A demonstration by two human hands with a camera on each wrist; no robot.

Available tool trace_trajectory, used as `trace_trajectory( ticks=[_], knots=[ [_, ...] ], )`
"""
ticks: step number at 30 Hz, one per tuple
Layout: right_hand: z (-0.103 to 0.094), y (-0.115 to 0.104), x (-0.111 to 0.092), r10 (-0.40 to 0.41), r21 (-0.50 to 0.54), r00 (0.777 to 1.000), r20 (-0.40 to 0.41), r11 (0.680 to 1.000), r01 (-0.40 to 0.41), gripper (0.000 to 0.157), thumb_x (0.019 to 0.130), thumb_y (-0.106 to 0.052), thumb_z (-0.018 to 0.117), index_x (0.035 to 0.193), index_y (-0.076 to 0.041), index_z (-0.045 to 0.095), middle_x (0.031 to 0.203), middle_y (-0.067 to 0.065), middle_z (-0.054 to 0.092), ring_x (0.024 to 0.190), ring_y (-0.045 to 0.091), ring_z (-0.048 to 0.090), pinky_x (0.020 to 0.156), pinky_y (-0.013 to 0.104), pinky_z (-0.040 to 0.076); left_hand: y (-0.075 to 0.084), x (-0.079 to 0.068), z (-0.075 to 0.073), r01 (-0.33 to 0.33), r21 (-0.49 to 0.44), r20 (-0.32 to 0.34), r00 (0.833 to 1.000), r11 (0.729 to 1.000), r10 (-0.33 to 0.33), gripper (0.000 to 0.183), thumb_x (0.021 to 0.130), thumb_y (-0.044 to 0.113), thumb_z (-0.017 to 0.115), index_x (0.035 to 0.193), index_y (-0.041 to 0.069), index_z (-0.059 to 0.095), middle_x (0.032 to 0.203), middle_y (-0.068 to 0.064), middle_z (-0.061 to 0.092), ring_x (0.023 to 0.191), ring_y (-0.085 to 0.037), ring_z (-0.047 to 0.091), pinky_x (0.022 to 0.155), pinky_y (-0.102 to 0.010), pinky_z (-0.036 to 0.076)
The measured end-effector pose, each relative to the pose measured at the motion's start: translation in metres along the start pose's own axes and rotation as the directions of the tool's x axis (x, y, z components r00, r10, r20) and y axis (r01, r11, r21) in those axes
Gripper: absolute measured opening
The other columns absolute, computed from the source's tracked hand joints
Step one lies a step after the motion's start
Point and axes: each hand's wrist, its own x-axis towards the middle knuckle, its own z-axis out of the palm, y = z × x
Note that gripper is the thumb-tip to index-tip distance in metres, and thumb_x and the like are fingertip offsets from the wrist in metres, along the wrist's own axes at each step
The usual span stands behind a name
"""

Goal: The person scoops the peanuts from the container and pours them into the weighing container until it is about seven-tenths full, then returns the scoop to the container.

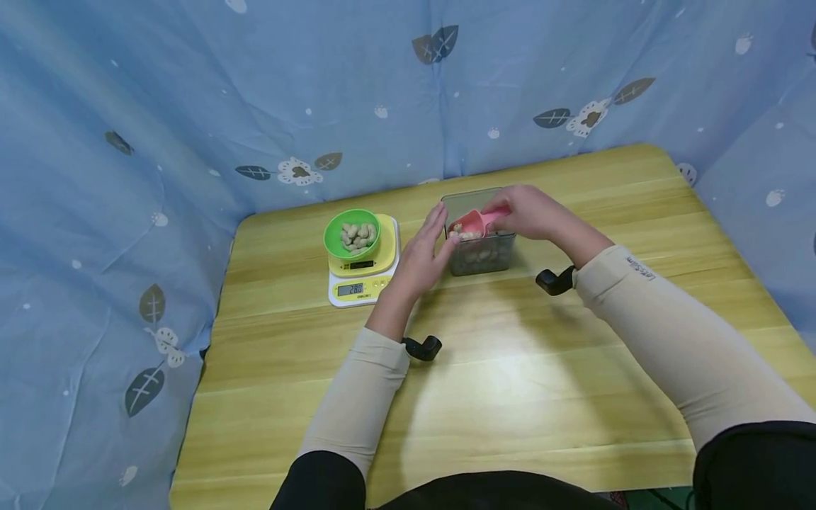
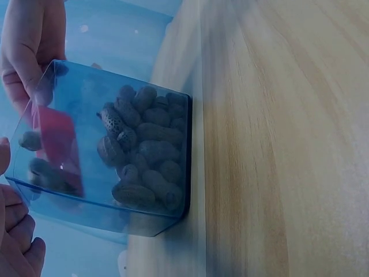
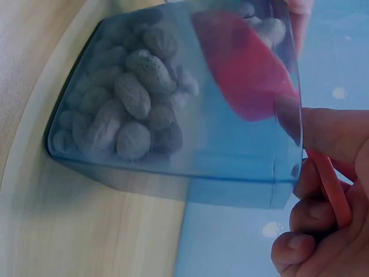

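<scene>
My right hand (image 1: 528, 212) grips the handle of a pink scoop (image 1: 470, 222), whose bowl is inside the upper part of a clear plastic container (image 1: 482, 263). A few unshelled peanuts (image 2: 49, 176) lie in the scoop. In the right wrist view, the handle (image 3: 332, 193) passes between the fingers. More peanuts (image 3: 132, 95) fill the lower part of the container, below the scoop. My left hand (image 1: 417, 256) is at the container's left side with its fingers extended, thumb near the rim.
Left of the container stands a yellow and white kitchen scale (image 1: 387, 263), its display (image 1: 350, 290) reading about 280. A green bowl (image 1: 331, 239) with several peanuts sits on it. The wooden table (image 1: 510, 397) meets a blue patterned curtain (image 1: 382, 92) at the back.
</scene>
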Motion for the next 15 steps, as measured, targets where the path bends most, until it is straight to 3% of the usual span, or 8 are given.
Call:
trace_trajectory(
  ticks=[6,11,15],
  knots=[
    [-0.007,0.010,-0.006,0.128,0.098,0.992,-0.016,0.987,-0.126,0.037,0.092,-0.022,0.069,0.126,-0.005,0.067,0.126,0.018,0.063,0.111,0.032,0.055,0.087,0.046,0.046,0.001,-0.001,0.000,0.012,-0.008,0.001,1.000,1.000,-0.012,0.068,0.101,0.058,0.037,0.158,0.030,0.014,0.158,0.032,-0.004,0.150,-0.007,0.011,0.123,-0.033,0.017],
    [-0.013,0.018,-0.012,0.187,0.180,0.982,-0.028,0.967,-0.179,0.042,0.093,-0.025,0.069,0.131,-0.007,0.064,0.140,0.019,0.056,0.127,0.034,0.050,0.097,0.050,0.045,0.000,-0.001,0.000,0.009,-0.009,0.003,1.000,1.000,-0.009,0.067,0.101,0.057,0.036,0.158,0.031,0.013,0.158,0.032,-0.004,0.151,-0.008,0.012,0.123,-0.035,0.018],
    [-0.018,0.022,-0.017,0.221,0.245,0.975,-0.020,0.947,-0.209,0.044,0.094,-0.028,0.069,0.132,-0.007,0.063,0.139,0.017,0.057,0.126,0.033,0.052,0.100,0.052,0.046,0.001,-0.001,0.000,0.011,-0.015,0.009,1.000,1.000,-0.011,0.066,0.102,0.056,0.036,0.158,0.031,0.013,0.158,0.032,-0.004,0.151,-0.008,0.012,0.123,-0.035,0.018]
  ],
)
